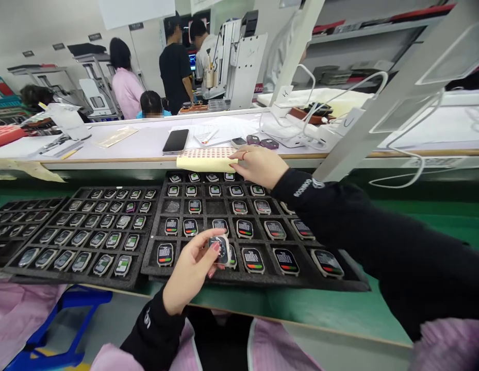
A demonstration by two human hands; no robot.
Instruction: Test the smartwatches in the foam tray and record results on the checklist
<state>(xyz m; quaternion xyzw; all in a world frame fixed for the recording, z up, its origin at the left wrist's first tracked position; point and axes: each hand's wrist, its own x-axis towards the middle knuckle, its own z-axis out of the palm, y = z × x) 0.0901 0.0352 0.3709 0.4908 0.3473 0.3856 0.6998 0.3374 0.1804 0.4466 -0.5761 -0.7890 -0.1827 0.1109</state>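
My left hand (191, 270) pinches a smartwatch body (224, 247) between thumb and fingers, its round sensor back facing up. It is held above the front row of a black foam tray (148, 263), where rows of strapless watches sit in square compartments, several with lit screens. Farther off, my right hand (262, 166) is closed at the right end of a pale yellow sheet of red dot stickers (206, 161), thumb at its front edge. The sheet overhangs the edge of the raised white shelf. Whether a single sticker is between the fingertips cannot be made out.
Another watch-filled tray (82, 232) and a darker one (20, 221) lie to the left on the green bench (301, 309). On the shelf are a phone (176, 140), papers, dark purple objects (262, 141) and white cables. A slanted post (351, 113) rises at right. People stand beyond.
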